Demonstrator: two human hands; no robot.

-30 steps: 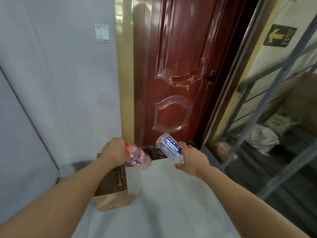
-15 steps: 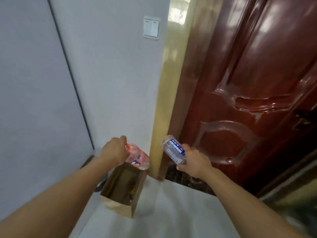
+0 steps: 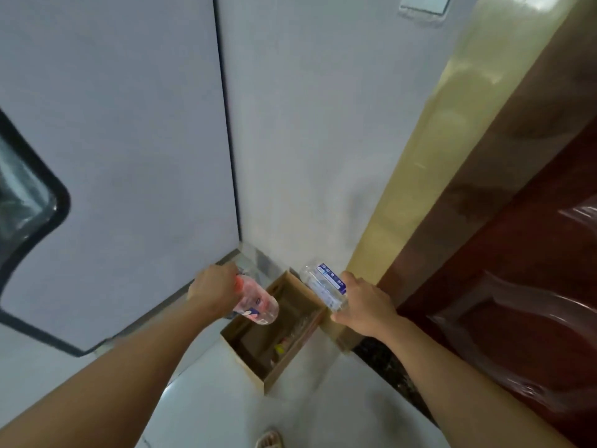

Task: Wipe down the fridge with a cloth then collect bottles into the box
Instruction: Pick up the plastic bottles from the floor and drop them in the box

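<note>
We note the left hand (image 3: 213, 291) gripping a clear bottle w/ red cap and pinkish label (image 3: 256, 302) at the neck end, fingers curled round it; base tilts down toward the box (image 3: 281, 367). Right hand (image 3: 365, 307) wraps the lower part of a second clear bottle w/ blue label (image 3: 324, 286), its long axis slanting up and away from the box's right rim. Ref. landmark: the box, an open cardboard carton on the floor, directly below and between both hands; some items lie inside, not identifiable. The left-hand bottle hangs over the box opening; the right-hand one sits above the box's far right corner, approx. at the rim. In our judgement the left hand is nearer a clean drop. White fridge side (image 3: 129, 156) stands left of the box, red-brown door (image 3: 517, 253) right of it, and a sandalled foot (image 3: 269, 439) on our side.
</note>
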